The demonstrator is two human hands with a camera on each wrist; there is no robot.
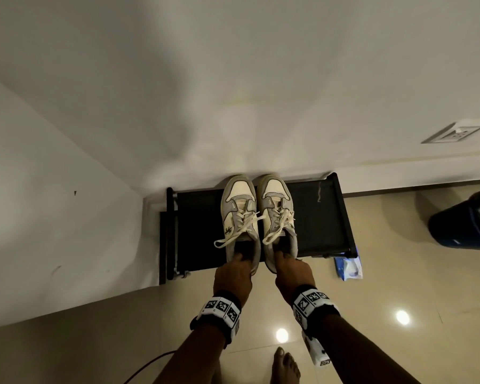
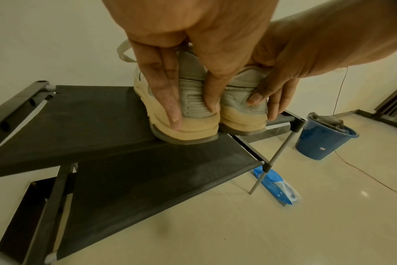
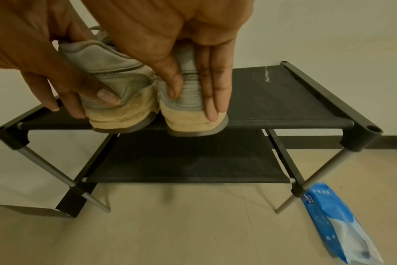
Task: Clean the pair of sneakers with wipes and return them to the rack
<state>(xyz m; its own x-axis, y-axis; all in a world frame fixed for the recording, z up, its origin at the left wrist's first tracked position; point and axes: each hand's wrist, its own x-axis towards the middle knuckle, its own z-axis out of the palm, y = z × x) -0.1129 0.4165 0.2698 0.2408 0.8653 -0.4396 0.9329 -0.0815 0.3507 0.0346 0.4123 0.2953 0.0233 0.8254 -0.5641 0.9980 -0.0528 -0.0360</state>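
The rack (image 1: 316,217) stands against the wall with two dark fabric shelves. Both sneakers sit on its top shelf, side by side, toes to the wall and heels jutting slightly over the front edge. The lower shelf (image 3: 188,166) holds nothing that shows.

A blue bucket (image 2: 324,138) stands on the floor to the right of the rack, well apart from it; something grey lies crumpled at its rim, but what is inside cannot be told. A blue wipes pack (image 3: 338,222) lies on the floor just beside the rack's front right leg.

The left hand (image 1: 233,275) holds the left sneaker (image 1: 240,214) at the heel. In the left wrist view its fingers (image 2: 168,93) run straight down the outer side of the heel and the thumb presses down the back near the seam between the two shoes, so the heel is pinched between them. In the head view a finger seems to dip into the collar.

The right hand (image 1: 293,275) holds the right sneaker (image 1: 276,214) the same way. In the right wrist view its fingers (image 3: 215,86) lie flat down the outer side of the heel, tips reaching the cream sole, with the thumb pressed on the ribbed grey heel patch.

The two hands are close together, almost touching.
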